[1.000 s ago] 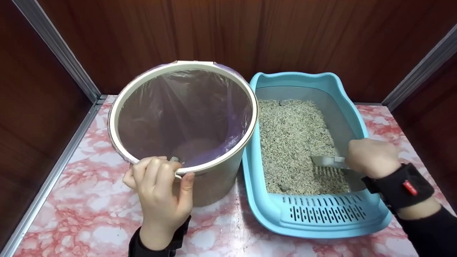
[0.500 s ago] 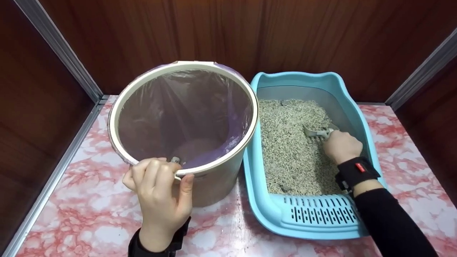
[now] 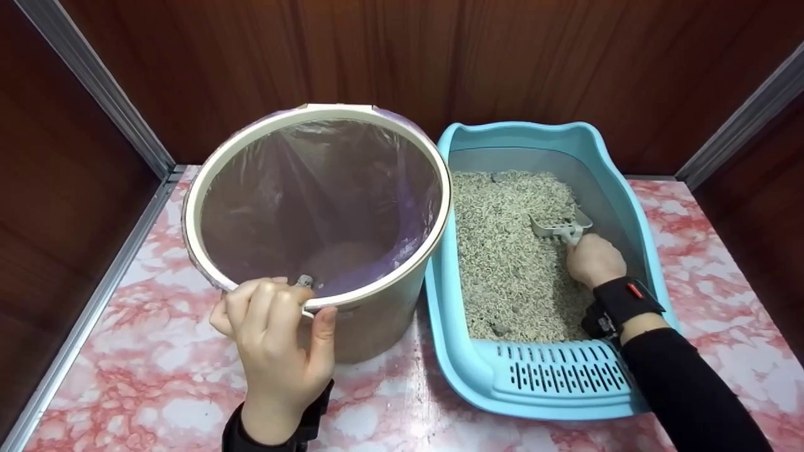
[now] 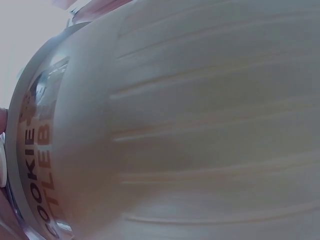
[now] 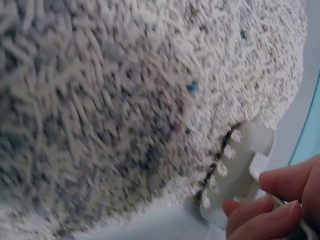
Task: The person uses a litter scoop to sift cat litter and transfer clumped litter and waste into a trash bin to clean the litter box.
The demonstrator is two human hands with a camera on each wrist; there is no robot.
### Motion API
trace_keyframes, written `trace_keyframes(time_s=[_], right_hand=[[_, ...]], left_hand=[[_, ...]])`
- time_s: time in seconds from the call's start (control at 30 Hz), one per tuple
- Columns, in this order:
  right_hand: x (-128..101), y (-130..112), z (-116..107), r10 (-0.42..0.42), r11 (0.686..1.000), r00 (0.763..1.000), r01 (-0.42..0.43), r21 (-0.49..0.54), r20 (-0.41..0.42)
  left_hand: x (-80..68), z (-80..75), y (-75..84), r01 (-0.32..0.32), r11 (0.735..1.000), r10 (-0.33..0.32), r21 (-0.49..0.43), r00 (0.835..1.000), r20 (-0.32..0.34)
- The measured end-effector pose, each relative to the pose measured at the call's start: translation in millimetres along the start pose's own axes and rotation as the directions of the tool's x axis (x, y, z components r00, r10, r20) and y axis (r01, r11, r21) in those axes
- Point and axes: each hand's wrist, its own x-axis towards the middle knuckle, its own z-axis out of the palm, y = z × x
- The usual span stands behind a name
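My right hand (image 3: 593, 260) grips the handle of a pale slotted litter scoop (image 3: 559, 230), whose head sits at the right side of the pellet litter (image 3: 509, 251). Up close in the right wrist view, the scoop (image 5: 235, 170) lies against the litter's edge with its front in the pellets. The litter fills a blue litter box (image 3: 443, 326). My left hand (image 3: 273, 339) holds the near rim of a beige trash bin (image 3: 383, 326), fingers over the rim and thumb in front. The ribbed wall of the bin (image 4: 200, 115) fills the left wrist view.
A purple bag (image 3: 408, 207) lines the bin, with a small grey clump (image 3: 304, 280) inside by the near rim. Dark clumps (image 3: 499, 328) show in the litter. Bin and box stand side by side on a marbled table (image 3: 157, 376), with brown panels (image 3: 402, 56) behind.
My right hand has moved forward and left with the scoop, from the tray's right edge into the litter, then stayed there. The left hand keeps its hold on the rim.
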Motion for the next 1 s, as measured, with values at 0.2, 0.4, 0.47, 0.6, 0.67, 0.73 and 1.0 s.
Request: trace_keyframes(time_s=[0.2, 0.4, 0.47, 0.6, 0.67, 0.73, 1.0], right_hand=[[-2, -5, 5, 0.007, 1.000, 0.999, -0.007, 0.016, -0.032], [-7, -11, 4, 0.078, 0.996, 0.995, -0.074, 0.056, -0.064], [-9, -13, 4, 0.098, 0.993, 0.991, -0.091, 0.080, -0.088], [-12, -16, 2, 0.134, 0.986, 0.978, -0.114, 0.125, -0.162], [-14, -18, 1, 0.135, 0.985, 0.966, -0.106, 0.139, -0.219], [-15, -19, 0, 0.131, 0.984, 0.951, -0.090, 0.154, -0.279], [-18, -24, 0, 0.086, 0.974, 0.923, 0.002, 0.227, -0.376]], left_hand=[[-1.0, -0.4, -1.1, 0.002, 1.000, -0.002, 0.007, 1.000, -0.003], [-1.3, 0.1, -1.6, -0.004, 1.000, 0.004, 0.006, 1.000, -0.007], [-1.1, 0.3, -1.6, -0.006, 1.000, 0.006, 0.004, 1.000, -0.006], [-0.5, 0.5, -1.1, -0.008, 1.000, 0.008, 0.002, 1.000, -0.005], [-0.3, 0.7, -0.9, -0.009, 1.000, 0.009, 0.005, 1.000, -0.006], [-0.2, 0.8, -0.7, -0.008, 1.000, 0.008, 0.008, 1.000, -0.007], [0.0, 0.3, -0.5, -0.005, 1.000, 0.005, 0.011, 1.000, -0.008]])
